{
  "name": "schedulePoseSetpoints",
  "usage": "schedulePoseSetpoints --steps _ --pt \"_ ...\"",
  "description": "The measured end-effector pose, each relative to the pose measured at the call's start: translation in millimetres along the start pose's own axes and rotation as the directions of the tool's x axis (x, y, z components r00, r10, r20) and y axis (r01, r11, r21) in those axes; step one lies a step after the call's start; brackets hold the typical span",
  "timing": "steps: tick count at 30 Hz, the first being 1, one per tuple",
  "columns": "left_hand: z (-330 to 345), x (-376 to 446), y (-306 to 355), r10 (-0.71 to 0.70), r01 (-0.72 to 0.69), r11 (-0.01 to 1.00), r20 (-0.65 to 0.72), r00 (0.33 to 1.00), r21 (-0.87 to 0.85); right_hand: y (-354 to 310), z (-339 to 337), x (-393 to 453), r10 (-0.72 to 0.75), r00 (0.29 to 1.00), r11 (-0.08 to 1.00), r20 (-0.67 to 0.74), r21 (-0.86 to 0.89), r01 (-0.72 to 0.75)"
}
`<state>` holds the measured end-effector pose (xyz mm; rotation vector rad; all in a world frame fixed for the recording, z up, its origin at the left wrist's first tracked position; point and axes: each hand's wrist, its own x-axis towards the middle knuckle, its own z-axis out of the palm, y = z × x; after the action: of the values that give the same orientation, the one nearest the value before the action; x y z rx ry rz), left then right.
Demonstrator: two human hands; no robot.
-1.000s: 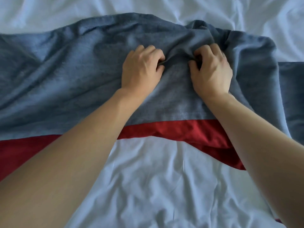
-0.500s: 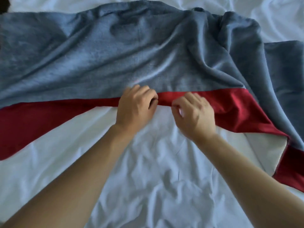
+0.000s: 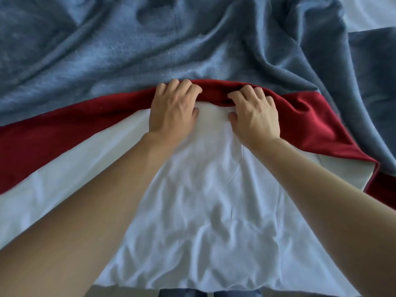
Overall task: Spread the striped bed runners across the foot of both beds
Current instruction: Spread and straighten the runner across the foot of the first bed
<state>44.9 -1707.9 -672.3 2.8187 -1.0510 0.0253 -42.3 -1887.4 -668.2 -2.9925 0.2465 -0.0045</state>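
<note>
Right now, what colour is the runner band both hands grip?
Deep red band, bordering blue-grey fabric; head view.

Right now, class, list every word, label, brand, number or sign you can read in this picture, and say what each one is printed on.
None: no readable text shows anywhere in the head view.
The bed runner, with its blue part and red band, shows no tag or print.
The white sheet is plain.
The left hand and right hand, both gripping the red band's edge, show no rings or marks with writing.
</note>
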Motion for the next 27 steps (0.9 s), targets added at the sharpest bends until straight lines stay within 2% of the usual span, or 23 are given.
schedulePoseSetpoints --steps 7,11,15,22,27 --pt "4.0 18.1 9.4 -0.011 0.009 0.997 0.015 1.000 0.073 10.3 6.8 16.4 0.009 1.000 1.000 -0.008 -0.005 -0.009" --pt "7.7 20.7 44.7 0.047 -0.047 0.998 -0.006 0.999 0.043 6.5 -1.0 2.1 0.016 0.999 0.993 -0.047 0.114 -0.011" --pt "8.2 17.1 67.6 0.010 -0.005 0.999 -0.086 0.996 0.051 3.9 -11.3 -28.1 0.036 0.992 0.977 -0.121 0.213 -0.010" --pt "0.6 -35.1 71.7 0.094 -0.094 0.995 0.005 0.996 0.034 4.7 -8.0 -86.9 -0.012 0.998 0.966 -0.054 0.256 0.026" --pt "-3.7 -74.4 63.7 0.114 -0.116 0.990 -0.025 0.993 -0.083 -4.0 -7.4 -103.9 -0.046 0.997 0.979 -0.062 0.194 0.057"
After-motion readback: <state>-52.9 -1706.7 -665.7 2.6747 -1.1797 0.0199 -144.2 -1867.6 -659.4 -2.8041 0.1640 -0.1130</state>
